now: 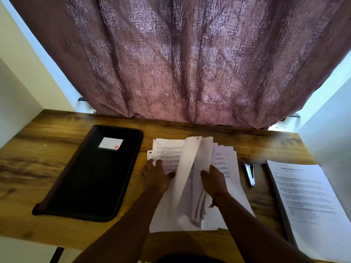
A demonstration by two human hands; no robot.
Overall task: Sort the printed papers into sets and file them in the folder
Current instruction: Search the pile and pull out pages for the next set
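My right hand [213,179] pinches several lifted sheets [191,177], thumb on top and fingers curled beneath. My left hand [155,174] lies fairly flat, fingers spread, pressing the loose pile of printed papers [167,154] at table centre.

Risks as I judge them: the lifted sheets fan unevenly and bow, so a slack pinch could drop them back into the pile and mix the sets. Pile edges are ragged; a sideways drag could creep pages out. Some corners look stapled, so a hard pull might tear.

A second stack [307,196] lies at right, overhanging the near table edge; a forearm nudge could tip it off. A stapler [250,173] sits between pile and stack. The black zip folder [91,173] lies closed at left, well apart.

Wooden table [38,149], grain glossy. Behind it, a patterned mauve curtain [180,63], daylight at both sides, pale walls.
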